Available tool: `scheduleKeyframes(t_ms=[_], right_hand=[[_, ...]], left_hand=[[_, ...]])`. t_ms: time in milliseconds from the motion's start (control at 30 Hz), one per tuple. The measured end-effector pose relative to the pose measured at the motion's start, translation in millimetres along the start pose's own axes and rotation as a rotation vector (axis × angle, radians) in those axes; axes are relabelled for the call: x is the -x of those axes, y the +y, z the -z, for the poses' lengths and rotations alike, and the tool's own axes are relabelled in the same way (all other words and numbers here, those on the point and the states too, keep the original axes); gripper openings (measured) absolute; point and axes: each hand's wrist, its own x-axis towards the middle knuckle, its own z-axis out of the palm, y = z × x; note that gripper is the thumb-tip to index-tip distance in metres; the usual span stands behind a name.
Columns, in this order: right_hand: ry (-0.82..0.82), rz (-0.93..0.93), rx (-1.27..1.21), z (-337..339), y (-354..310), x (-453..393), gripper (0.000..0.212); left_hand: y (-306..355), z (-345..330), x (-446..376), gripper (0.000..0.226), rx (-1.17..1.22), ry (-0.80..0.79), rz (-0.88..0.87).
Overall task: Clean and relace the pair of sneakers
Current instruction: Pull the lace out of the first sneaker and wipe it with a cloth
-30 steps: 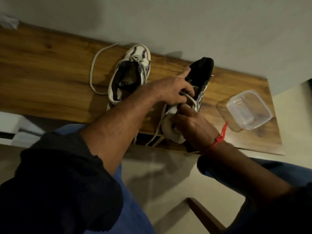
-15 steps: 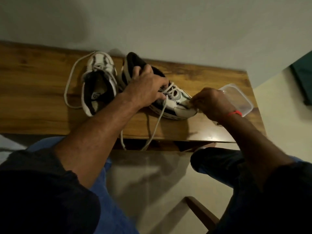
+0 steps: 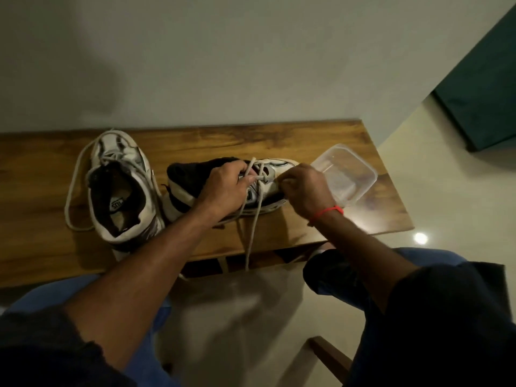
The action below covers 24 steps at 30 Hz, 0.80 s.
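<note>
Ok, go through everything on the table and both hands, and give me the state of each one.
Right sneaker: on its side, partly laced, lace tail hanging off the table edge.
Left sneaker: upright, lace loose beside it.
Plastic container: open, no lid.
Left hand: pinching the lace.
Right hand: gripping the toe end.

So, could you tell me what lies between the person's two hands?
In the head view, the laced sneaker's crossed lace spans between left hand and right hand.

Clear plastic container (image 3: 352,182) on wooden table (image 3: 321,141), near right end.
</note>
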Motion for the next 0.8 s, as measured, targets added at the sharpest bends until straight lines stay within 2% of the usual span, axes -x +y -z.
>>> scheduleKeyframes(t_ms=[100,233,300,367,433,500,533,600,800], right_hand=[[-0.019,0.038,-0.037,-11,1,8,0.015],[0.204,-0.234,-0.106,0,26,-18,0.017],[0.241,-0.312,-0.117,-3,30,-18,0.015],[0.195,-0.313,-0.216,-10,20,-6,0.008],[0.040,-0.274,-0.318,-13,2,8,0.005],[-0.104,-0.216,-0.303,-10,-10,14,0.004],[-0.108,-0.183,-0.272,-7,-12,13,0.005],[-0.037,-0.165,-0.275,3,-9,3,0.007],[0.140,-0.299,-0.464,19,10,-19,0.014]], left_hand=[[0,2,-4,0.014,-0.004,-0.037,0.036],[3,4,-4,0.019,0.018,-0.060,0.049],[3,5,-4,0.021,0.010,-0.070,0.049],[5,7,-3,0.024,0.003,-0.115,0.063],[8,10,-4,0.031,0.006,-0.171,0.079],[10,12,-4,0.034,0.036,-0.186,0.080],[11,12,-4,0.034,0.067,-0.176,0.081],[12,12,-2,0.032,0.173,-0.134,0.107],[12,16,-3,0.031,0.409,-0.060,0.221]])
